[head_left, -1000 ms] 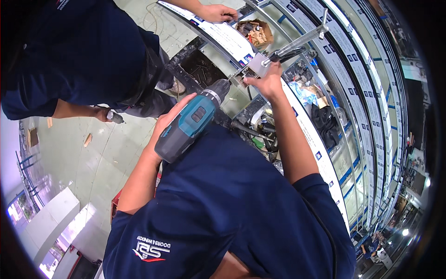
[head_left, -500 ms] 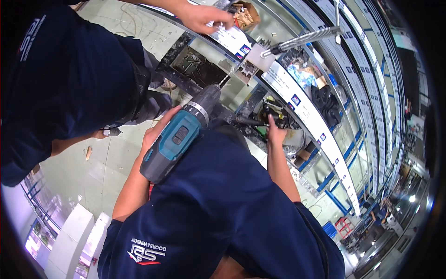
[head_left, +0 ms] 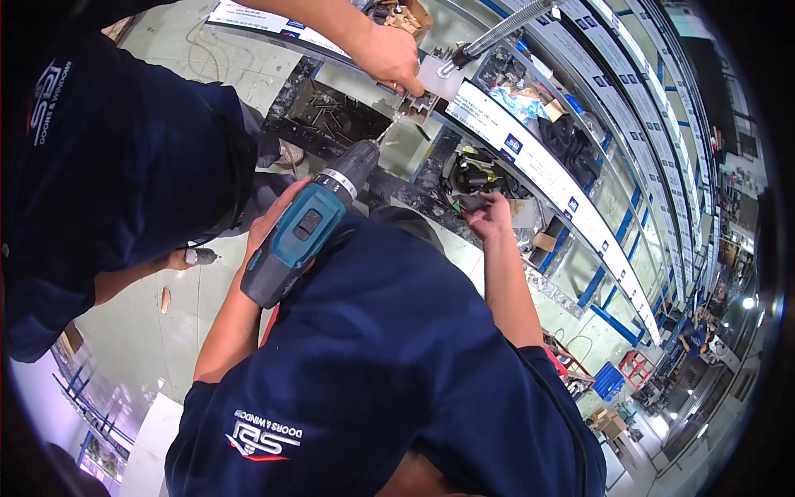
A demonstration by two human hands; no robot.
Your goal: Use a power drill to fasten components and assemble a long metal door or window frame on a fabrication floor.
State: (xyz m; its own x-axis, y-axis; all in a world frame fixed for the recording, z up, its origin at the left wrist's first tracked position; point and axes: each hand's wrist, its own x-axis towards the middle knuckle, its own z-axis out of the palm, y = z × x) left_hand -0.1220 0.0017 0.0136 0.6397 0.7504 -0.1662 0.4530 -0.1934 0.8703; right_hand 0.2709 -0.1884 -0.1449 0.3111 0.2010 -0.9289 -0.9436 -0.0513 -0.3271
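My left hand [head_left: 269, 219] is wrapped round the grip of a teal and black cordless drill [head_left: 302, 224]. The drill's bit [head_left: 389, 128] points up toward a small metal block [head_left: 416, 106] at the gap between white-filmed profiles. My right hand [head_left: 490, 217] is over an open compartment of the bench, its fingers closed on a small dark grey flat piece [head_left: 470, 201]. Beneath that hand lie a yellow and black tool [head_left: 474, 176] and clutter. A co-worker's hand [head_left: 389, 60] reaches in from the upper left and touches the metal block.
A long white-filmed profile [head_left: 530, 157] curves to the right, with more profiles stacked beyond. Above the joint stands a spring-like metal rod [head_left: 501, 33]. An open tray [head_left: 331, 116] holds loose metal pieces. The co-worker stands close at left, another tool [head_left: 200, 256] in the lower hand.
The co-worker's hand has come down to the metal block. My right hand has drawn back from the compartment with a grey piece in its fingers. The drill stays in my left hand.
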